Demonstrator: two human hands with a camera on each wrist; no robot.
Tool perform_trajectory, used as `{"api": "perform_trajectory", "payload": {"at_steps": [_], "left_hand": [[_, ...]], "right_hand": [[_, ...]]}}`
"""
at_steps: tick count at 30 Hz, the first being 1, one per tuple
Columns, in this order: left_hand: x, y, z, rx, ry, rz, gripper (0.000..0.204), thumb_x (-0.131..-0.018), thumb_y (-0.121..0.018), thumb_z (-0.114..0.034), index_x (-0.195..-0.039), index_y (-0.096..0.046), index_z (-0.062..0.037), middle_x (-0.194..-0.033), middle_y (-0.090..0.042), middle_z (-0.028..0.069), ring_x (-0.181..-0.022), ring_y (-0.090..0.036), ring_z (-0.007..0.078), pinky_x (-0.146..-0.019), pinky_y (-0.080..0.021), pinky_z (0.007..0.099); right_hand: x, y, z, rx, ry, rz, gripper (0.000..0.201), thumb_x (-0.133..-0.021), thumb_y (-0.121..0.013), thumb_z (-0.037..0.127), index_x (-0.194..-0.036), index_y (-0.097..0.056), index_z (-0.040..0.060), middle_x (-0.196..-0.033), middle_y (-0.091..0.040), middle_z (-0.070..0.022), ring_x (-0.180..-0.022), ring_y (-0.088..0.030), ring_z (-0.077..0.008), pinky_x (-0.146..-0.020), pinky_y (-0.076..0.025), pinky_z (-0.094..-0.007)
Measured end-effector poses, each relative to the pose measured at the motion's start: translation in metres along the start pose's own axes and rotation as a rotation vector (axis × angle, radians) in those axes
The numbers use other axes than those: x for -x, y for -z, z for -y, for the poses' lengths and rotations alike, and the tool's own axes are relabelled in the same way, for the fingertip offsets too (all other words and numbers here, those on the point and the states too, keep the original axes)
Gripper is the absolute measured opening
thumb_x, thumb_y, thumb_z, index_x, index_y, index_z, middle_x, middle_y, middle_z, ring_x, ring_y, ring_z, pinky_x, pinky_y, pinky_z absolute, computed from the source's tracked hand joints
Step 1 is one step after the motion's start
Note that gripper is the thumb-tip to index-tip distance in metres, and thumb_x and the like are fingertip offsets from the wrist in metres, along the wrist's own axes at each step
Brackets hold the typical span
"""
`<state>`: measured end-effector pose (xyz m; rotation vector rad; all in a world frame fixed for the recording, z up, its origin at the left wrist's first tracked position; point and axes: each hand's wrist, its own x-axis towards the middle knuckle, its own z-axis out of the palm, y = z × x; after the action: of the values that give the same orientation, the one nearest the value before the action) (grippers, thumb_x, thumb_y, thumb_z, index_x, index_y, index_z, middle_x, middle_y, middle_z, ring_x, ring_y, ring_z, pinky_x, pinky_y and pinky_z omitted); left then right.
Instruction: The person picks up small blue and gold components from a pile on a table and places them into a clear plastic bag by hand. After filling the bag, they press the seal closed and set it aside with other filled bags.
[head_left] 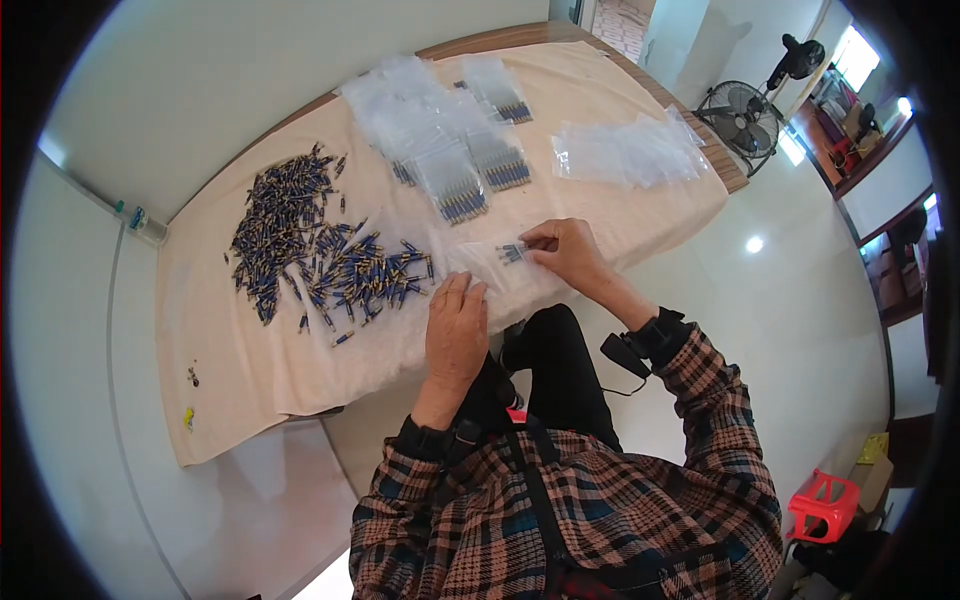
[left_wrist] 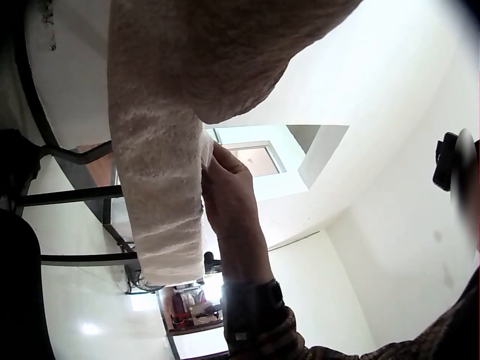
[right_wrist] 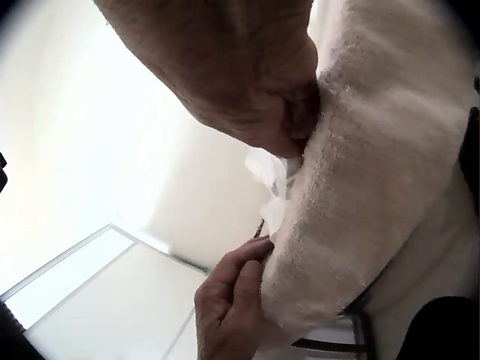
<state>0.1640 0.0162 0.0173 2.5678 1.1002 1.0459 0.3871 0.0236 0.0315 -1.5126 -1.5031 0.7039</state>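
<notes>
A clear plastic bag lies near the front edge of the cloth-covered table, between my two hands. My right hand pinches its right end with thumb and fingers, beside several small dark-blue cylindrical pieces. In the left wrist view the right hand shows pinching at the cloth's edge. Over the bag's left side my left hand rests with fingers fairly straight. The right wrist view shows the left fingertips at the whitish plastic. A large heap of blue-and-gold pieces spreads to the left.
Filled clear bags with rows of pieces lie at the back middle. Flat clear bags are stacked on the right. A small yellow item sits at the left corner. A black fan and red stool stand on the floor.
</notes>
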Motion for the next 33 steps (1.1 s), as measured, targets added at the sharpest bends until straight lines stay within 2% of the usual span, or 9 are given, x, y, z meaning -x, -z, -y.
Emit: {"api": "perform_trajectory", "payload": {"at_steps": [3, 9, 11, 17, 20, 24, 28, 33], "left_hand": [[0.001, 0.0, 0.0, -0.007, 0.004, -0.002, 0.025, -0.083, -0.058, -0.005, -0.107, -0.06, 0.0002, -0.117, -0.055, 0.0179, -0.114, -0.05, 0.0358, -0.098, -0.039, 0.0419], [0.001, 0.0, 0.0, -0.017, -0.005, -0.006, 0.024, -0.083, -0.058, -0.005, -0.107, -0.06, -0.0001, -0.117, -0.056, 0.018, -0.113, -0.051, 0.0357, -0.097, -0.04, 0.042], [0.002, 0.0, -0.001, -0.001, 0.017, -0.011, 0.023, -0.084, -0.057, -0.005, -0.107, -0.06, -0.0007, -0.119, -0.055, 0.0178, -0.115, -0.049, 0.036, -0.098, -0.04, 0.0417], [-0.003, 0.003, -0.007, 0.003, -0.006, -0.087, 0.031, -0.084, -0.058, -0.007, -0.114, -0.059, -0.0025, -0.127, -0.05, 0.0187, -0.122, -0.044, 0.0382, -0.102, -0.036, 0.0435], [-0.007, 0.005, -0.014, -0.123, -0.065, 0.067, 0.04, -0.085, -0.057, -0.01, -0.124, -0.053, -0.0047, -0.135, -0.044, 0.0186, -0.126, -0.039, 0.04, -0.107, -0.03, 0.0466], [-0.007, 0.008, -0.015, -0.17, -0.083, 0.135, 0.046, -0.087, -0.055, -0.016, -0.131, -0.048, -0.006, -0.138, -0.042, 0.0182, -0.127, -0.038, 0.0395, -0.11, -0.024, 0.0484], [-0.003, 0.003, -0.009, -0.108, -0.005, 0.192, 0.052, -0.087, -0.056, -0.023, -0.135, -0.043, -0.0073, -0.139, -0.039, 0.0186, -0.129, -0.036, 0.0375, -0.112, -0.021, 0.0482], [-0.003, 0.003, -0.011, -0.11, 0.011, 0.153, 0.05, -0.088, -0.055, -0.022, -0.135, -0.045, -0.0081, -0.14, -0.038, 0.0209, -0.13, -0.035, 0.039, -0.111, -0.021, 0.0493]], "right_hand": [[0.001, -0.002, 0.001, -0.003, 0.01, -0.039, 0.022, -0.072, -0.069, -0.002, -0.095, -0.069, -0.0018, -0.077, -0.068, -0.0064, -0.07, -0.062, -0.0092, -0.066, -0.051, -0.023], [-0.003, -0.004, 0.0, 0.031, -0.004, -0.074, 0.021, -0.073, -0.069, 0.0, -0.094, -0.069, -0.0017, -0.077, -0.069, -0.0066, -0.068, -0.061, -0.0093, -0.065, -0.05, -0.0227], [-0.005, -0.003, 0.001, 0.128, -0.022, -0.053, 0.021, -0.073, -0.069, 0.0, -0.094, -0.069, -0.0014, -0.078, -0.068, -0.0068, -0.068, -0.06, -0.0094, -0.064, -0.05, -0.023], [-0.005, -0.004, -0.001, 0.121, 0.039, -0.076, 0.021, -0.073, -0.069, 0.002, -0.094, -0.069, -0.0007, -0.077, -0.067, -0.0077, -0.065, -0.059, -0.0113, -0.063, -0.049, -0.0242], [-0.005, -0.002, -0.001, 0.171, 0.072, -0.07, 0.021, -0.073, -0.069, 0.003, -0.094, -0.07, 0.0004, -0.075, -0.066, -0.0077, -0.063, -0.059, -0.0128, -0.062, -0.049, -0.0253], [-0.007, -0.001, -0.002, 0.237, 0.131, -0.059, 0.021, -0.075, -0.069, 0.007, -0.095, -0.07, 0.0027, -0.071, -0.063, -0.0084, -0.062, -0.058, -0.0163, -0.062, -0.048, -0.0274], [-0.004, -0.003, 0.004, 0.281, 0.094, -0.075, 0.02, -0.076, -0.069, 0.011, -0.095, -0.071, 0.0057, -0.071, -0.062, -0.0094, -0.062, -0.059, -0.0203, -0.063, -0.048, -0.0301], [-0.002, -0.006, 0.002, 0.348, 0.129, -0.115, 0.019, -0.077, -0.07, 0.014, -0.095, -0.072, 0.0079, -0.073, -0.063, -0.0109, -0.064, -0.06, -0.0234, -0.062, -0.048, -0.0317]]}}
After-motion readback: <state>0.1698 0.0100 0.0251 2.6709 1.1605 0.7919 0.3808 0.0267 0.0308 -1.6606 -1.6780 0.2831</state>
